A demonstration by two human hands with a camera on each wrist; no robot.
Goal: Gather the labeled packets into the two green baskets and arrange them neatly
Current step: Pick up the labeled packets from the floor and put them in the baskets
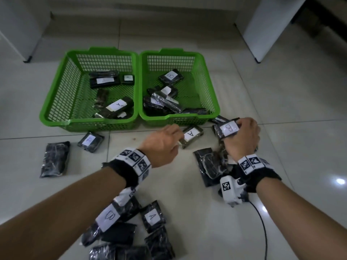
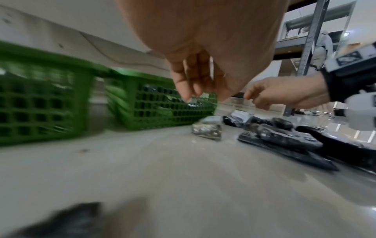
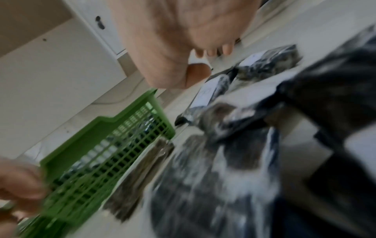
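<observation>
Two green baskets (image 1: pixel 138 87) on pale tiled floor (image 1: pixel 281 128) | left hand (image 1: pixel 162 145) loosely curled, empty | right hand (image 1: pixel 242 136) grips B packet (image 1: pixel 228 129)

Head view high, downward; wrist views floor-low, close; all share right basket (image 1: pixel 206 117).

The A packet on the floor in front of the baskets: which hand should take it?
Left. The left hand is empty beside the A packet; the right hand already grips a B packet.
</observation>
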